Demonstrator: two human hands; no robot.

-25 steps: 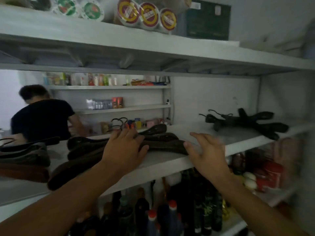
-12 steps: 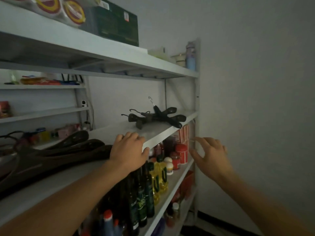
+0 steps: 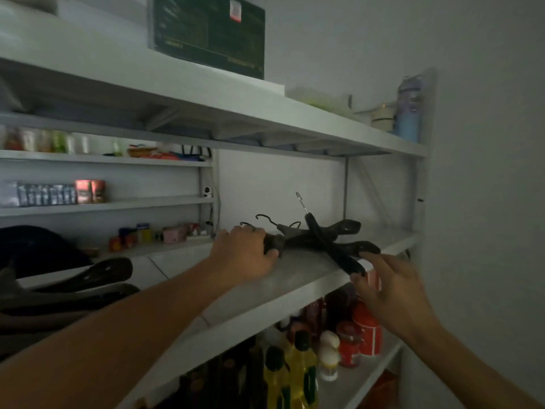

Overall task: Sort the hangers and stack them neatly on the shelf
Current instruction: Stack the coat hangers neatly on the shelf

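A tangled pile of black hangers (image 3: 321,240) lies crossed on the white shelf (image 3: 298,278) near its right end, hooks pointing up and left. My left hand (image 3: 244,255) rests on the left end of that pile, fingers curled over a hanger's end. My right hand (image 3: 389,287) is at the shelf's front edge with fingers spread, its fingertips touching the right ends of the hangers. A second stack of dark hangers (image 3: 73,284) lies on the same shelf at the far left.
An upper shelf (image 3: 236,104) overhangs close above, carrying a dark green box (image 3: 206,33) and a blue bottle (image 3: 408,110). Below stand oil bottles (image 3: 292,376) and red jars (image 3: 365,332). A wall (image 3: 486,202) closes the right side. Back shelves hold small goods.
The view swung right along the shelf. Both hands left the left stack and reached the black hanger pile at the right end; the left hand now lies on it.
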